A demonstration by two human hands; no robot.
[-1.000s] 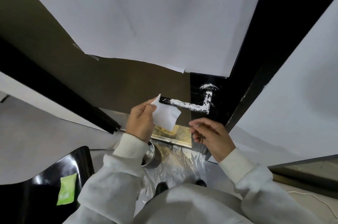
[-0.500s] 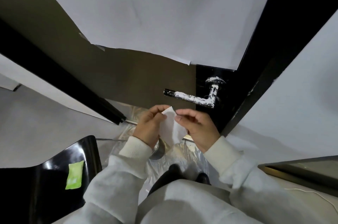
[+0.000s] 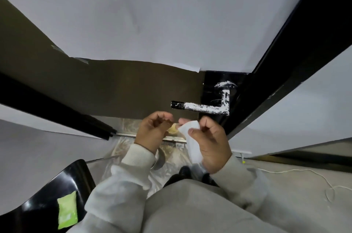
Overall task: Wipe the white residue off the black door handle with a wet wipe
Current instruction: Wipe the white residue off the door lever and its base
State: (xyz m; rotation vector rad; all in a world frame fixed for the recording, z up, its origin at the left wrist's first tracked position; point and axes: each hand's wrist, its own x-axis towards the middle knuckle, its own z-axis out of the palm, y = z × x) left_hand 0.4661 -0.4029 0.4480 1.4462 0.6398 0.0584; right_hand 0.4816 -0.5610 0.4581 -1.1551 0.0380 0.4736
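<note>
A brown door [image 3: 118,88] is standing ahead with large white paper sheets [image 3: 152,19] covering its upper part, and clear plastic sheeting [image 3: 133,158] is lying over the floor at its foot. At lower left a black chair [image 3: 38,204] is carrying a green wipe packet [image 3: 67,211]. The black door handle [image 3: 202,108] is sticking out level from the door's dark edge, smeared with white residue along most of its bar and neck. Just below it, the right hand [image 3: 211,147] is pinching a folded wet wipe [image 3: 191,139] under its thumb, while the left hand [image 3: 152,132] is curling loosely beside it, holding nothing.
</note>
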